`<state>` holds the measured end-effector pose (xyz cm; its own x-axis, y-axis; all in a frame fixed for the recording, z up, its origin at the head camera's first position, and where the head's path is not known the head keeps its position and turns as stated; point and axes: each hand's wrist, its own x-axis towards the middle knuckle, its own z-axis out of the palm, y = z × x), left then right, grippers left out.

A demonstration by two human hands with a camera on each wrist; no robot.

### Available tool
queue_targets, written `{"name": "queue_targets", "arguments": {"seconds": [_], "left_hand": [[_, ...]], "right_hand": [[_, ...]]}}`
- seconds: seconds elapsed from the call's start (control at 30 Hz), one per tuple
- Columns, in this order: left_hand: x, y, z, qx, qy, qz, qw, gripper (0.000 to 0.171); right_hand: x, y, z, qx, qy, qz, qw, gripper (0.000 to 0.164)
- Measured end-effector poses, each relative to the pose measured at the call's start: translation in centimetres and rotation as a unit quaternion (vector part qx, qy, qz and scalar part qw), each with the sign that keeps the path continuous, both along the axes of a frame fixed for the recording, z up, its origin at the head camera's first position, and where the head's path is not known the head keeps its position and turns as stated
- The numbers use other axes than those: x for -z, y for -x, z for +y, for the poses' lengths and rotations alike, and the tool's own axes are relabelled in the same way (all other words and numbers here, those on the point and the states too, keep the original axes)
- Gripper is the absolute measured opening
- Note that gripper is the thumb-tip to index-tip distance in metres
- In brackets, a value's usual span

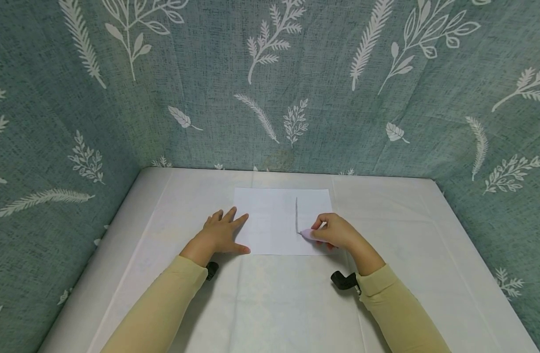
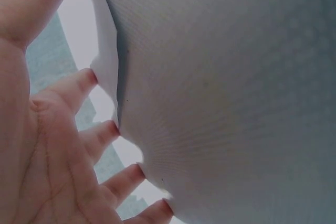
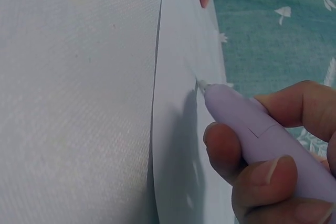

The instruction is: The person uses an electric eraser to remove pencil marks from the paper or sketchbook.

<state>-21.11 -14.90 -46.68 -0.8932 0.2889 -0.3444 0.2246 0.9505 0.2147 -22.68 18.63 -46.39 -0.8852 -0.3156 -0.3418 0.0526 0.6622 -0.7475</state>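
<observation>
A white sheet of paper lies on the table, with one dark, nearly straight line drawn on its right half. My right hand grips a thick lavender pen between thumb and fingers. In the head view the pen's tip meets the lower end of the line. At the paper's left edge, my left hand rests with its fingers spread. The left wrist view shows its fingertips pressing along that edge, and nothing is held in the palm.
A pale white cloth with fold creases covers the table. Green fabric printed with white leaves stands behind and on both sides. Dark devices sit at both wrists, one beside the right sleeve.
</observation>
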Motion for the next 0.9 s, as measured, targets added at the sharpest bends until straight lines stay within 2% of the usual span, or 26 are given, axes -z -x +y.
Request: {"name": "queue_targets", "arguments": {"seconds": [0.33, 0.53, 0.77, 0.9], "left_hand": [[0.2, 0.04, -0.01, 0.001, 0.004, 0.001, 1.0, 0.106], [0.15, 0.03, 0.0, 0.0, 0.006, -0.001, 1.0, 0.105], [0.01, -0.02, 0.06, 0.002, 0.009, -0.001, 1.0, 0.105], [-0.05, -0.03, -0.02, 0.002, 0.005, -0.002, 1.0, 0.105]], "right_hand": [[0.16, -0.04, -0.22, -0.014, 0.0, -0.003, 1.0, 0.01], [0.05, 0.0, -0.19, 0.002, -0.009, 0.0, 1.0, 0.012], [0.11, 0.05, -0.12, -0.013, -0.01, 0.003, 1.0, 0.012], [0.1, 0.05, -0.15, -0.002, -0.013, 0.004, 1.0, 0.012]]}}
